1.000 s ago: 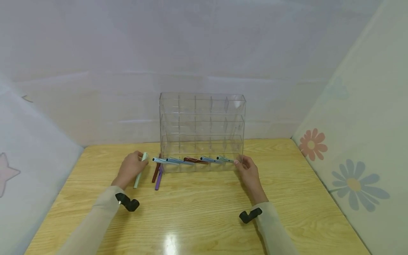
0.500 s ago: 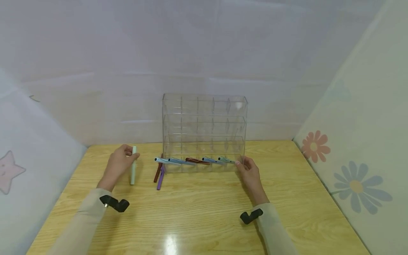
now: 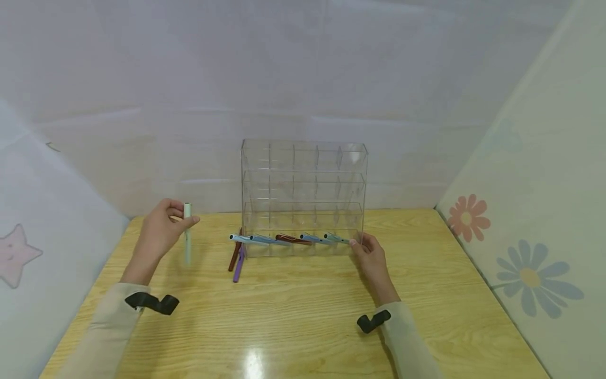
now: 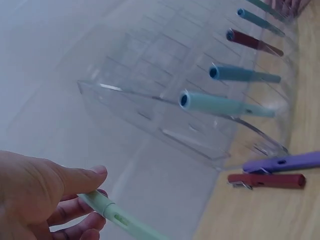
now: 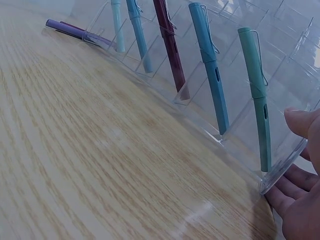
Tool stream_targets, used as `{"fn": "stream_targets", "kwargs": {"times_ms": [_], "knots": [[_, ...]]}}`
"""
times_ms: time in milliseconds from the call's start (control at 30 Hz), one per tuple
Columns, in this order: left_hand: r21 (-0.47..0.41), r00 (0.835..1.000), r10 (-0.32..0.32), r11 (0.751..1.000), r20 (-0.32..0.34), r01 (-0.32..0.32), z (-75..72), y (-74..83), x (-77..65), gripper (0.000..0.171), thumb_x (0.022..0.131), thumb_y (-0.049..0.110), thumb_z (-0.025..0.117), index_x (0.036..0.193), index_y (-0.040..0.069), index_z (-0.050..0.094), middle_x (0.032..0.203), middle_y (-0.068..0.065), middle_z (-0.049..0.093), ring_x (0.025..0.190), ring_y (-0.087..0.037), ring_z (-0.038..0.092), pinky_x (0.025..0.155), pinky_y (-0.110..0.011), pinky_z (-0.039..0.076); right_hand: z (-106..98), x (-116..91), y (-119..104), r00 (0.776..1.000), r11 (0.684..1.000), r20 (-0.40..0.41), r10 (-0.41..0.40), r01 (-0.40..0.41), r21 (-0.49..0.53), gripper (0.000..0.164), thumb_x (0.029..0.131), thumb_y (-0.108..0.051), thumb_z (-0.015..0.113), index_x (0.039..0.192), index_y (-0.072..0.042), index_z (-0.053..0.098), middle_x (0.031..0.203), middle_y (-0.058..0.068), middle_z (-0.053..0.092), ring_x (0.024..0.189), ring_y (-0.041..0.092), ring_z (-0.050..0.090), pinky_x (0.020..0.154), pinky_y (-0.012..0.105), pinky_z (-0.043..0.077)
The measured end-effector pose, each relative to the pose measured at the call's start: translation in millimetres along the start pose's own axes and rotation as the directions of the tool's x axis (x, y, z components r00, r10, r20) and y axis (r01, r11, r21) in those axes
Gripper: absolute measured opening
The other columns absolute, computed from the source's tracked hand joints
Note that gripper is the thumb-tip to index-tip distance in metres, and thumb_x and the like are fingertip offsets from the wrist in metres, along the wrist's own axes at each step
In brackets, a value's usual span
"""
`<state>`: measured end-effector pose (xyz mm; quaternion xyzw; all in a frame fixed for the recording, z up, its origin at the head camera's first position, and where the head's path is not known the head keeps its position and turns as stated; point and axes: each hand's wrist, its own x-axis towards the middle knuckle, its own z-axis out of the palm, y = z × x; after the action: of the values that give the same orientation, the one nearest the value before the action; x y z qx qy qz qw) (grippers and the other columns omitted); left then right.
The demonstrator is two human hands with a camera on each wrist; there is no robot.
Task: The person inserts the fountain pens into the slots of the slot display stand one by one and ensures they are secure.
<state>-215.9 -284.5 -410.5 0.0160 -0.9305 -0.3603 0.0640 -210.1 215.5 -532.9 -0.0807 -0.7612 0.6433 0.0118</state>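
My left hand [image 3: 158, 229] pinches a pale green pen [image 3: 188, 239] near its top, thumb on one side and fingertips on the other. The pen hangs about upright over the left part of the worktop [image 3: 303, 316], well apart from the clear rack [image 3: 303, 202]; its lower end looks blurred from the head camera.

My right hand [image 3: 371, 260] grips the rack at its lower right corner, thumb toward the front and fingers behind the edge.

The rack has four tiers. Along the lowest I count five pens, one to a compartment, each leaning: from the left, a light blue pen [image 4: 225, 105], a blue pen [image 4: 245, 74], a maroon pen [image 4: 252, 41], a second blue pen [image 5: 212, 75] and a green pen [image 5: 257, 100].

At the rack's left foot, a purple pen [image 3: 239, 266] and a dark red pen [image 3: 234, 256] lie close together on the worktop. Behind the rack I see a pale cloth [image 3: 303, 63], and on my right a panel printed with flowers [image 3: 529, 276].
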Motion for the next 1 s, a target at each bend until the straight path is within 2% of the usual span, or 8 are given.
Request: {"fn": "stream_targets", "kwargs": {"times_ms": [167, 367, 500, 633, 800, 933, 1000], "knots": [[-0.004, 0.999, 0.033, 0.999, -0.043, -0.034, -10.7, 24.2, -4.3, 0.058, 0.104, 0.044, 0.069, 0.139, 0.000, 0.057, 0.126, -0.022, 0.067, 0.107, -0.034, 0.064, 0.074, -0.029, 0.050, -1.5, 1.0, -1.2, 1.000, 1.000, 0.004, -0.014, 0.014, -0.009, 0.056, 0.108, -0.029, 0.065, 0.153, 0.000, 0.047, 0.158, 0.022, 0.052, 0.149, 0.039, 0.051, 0.123, 0.055, 0.043], [-0.041, 0.997, 0.038, 0.998, -0.074, -0.041, -18.5, 55.2, -13.4, 0.055, 0.102, 0.053, 0.068, 0.126, 0.005, 0.060, 0.126, -0.019, 0.067, 0.110, -0.032, 0.065, 0.074, -0.032, 0.050, -2.4, 2.0, -1.0, 1.000, 1.000, 0.010, -0.015, 0.015, -0.003, 0.055, 0.108, -0.027, 0.065, 0.153, 0.000, 0.047, 0.158, 0.022, 0.052, 0.148, 0.039, 0.052, 0.123, 0.055, 0.043], [-0.048, 0.994, 0.059, 0.997, -0.094, -0.064, -22.2, 72.8, -18.7, 0.052, 0.101, 0.056, 0.068, 0.120, 0.009, 0.060, 0.118, -0.014, 0.069, 0.101, -0.023, 0.065, 0.068, -0.029, 0.050, -1.9, 1.9, -0.6, 1.000, 1.000, 0.015, -0.015, 0.015, 0.006, 0.053, 0.108, -0.027, 0.065, 0.152, -0.001, 0.048, 0.158, 0.020, 0.052, 0.148, 0.038, 0.052, 0.123, 0.054, 0.043], [-0.059, 0.990, 0.089, 0.994, -0.111, -0.096, -24.7, 88.4, -21.2, 0.050, 0.101, 0.054, 0.069, 0.122, 0.009, 0.061, 0.112, -0.011, 0.069, 0.091, -0.011, 0.063, 0.067, -0.024, 0.050, -1.8, 0.4, -5.6, 1.000, 1.000, 0.029, 0.009, -0.010, 0.020, 0.055, 0.109, -0.025, 0.063, 0.155, -0.001, 0.045, 0.161, 0.022, 0.049, 0.151, 0.039, 0.048, 0.124, 0.055, 0.040], [-0.083, 0.989, 0.109, 0.990, -0.102, -0.118, -24.3, 105.1, -24.1, 0.048, 0.101, 0.050, 0.071, 0.126, 0.010, 0.061, 0.107, -0.012, 0.073, 0.081, 0.002, 0.063, 0.067, -0.024, 0.050, -2.2, 1.9, -1.3, 1.000, 1.000, 0.028, 0.002, -0.002, 0.014, 0.055, 0.109, -0.026, 0.063, 0.155, -0.001, 0.046, 0.160, 0.021, 0.050, 0.151, 0.039, 0.049, 0.124, 0.055, 0.041], [-0.118, 0.988, 0.137, 0.982, -0.077, -0.145, -19.7, 116.7, -26.0, 0.044, 0.101, 0.045, 0.073, 0.125, 0.010, 0.061, 0.104, -0.014, 0.076, 0.078, 0.005, 0.065, 0.066, -0.027, 0.049, -2.1, 0.5, -0.7, 1.000, 1.000, 0.020, -0.013, 0.013, -0.001, 0.053, 0.109, -0.027, 0.064, 0.152, -0.002, 0.048, 0.158, 0.021, 0.052, 0.150, 0.039, 0.050, 0.123, 0.055, 0.043], [-0.133, 0.987, 0.151, 0.978, -0.060, -0.158, -16.0, 123.8, -26.1, 0.042, 0.102, 0.043, 0.073, 0.124, 0.009, 0.061, 0.109, -0.013, 0.074, 0.080, 0.002, 0.067, 0.068, -0.028, 0.050, -2.5, 0.1, -0.7, 1.000, 1.000, 0.019, -0.011, 0.011, -0.004, 0.053, 0.109, -0.026, 0.064, 0.153, -0.002, 0.047, 0.158, 0.021, 0.052, 0.149, 0.039, 0.051, 0.123, 0.055, 0.043]]}}
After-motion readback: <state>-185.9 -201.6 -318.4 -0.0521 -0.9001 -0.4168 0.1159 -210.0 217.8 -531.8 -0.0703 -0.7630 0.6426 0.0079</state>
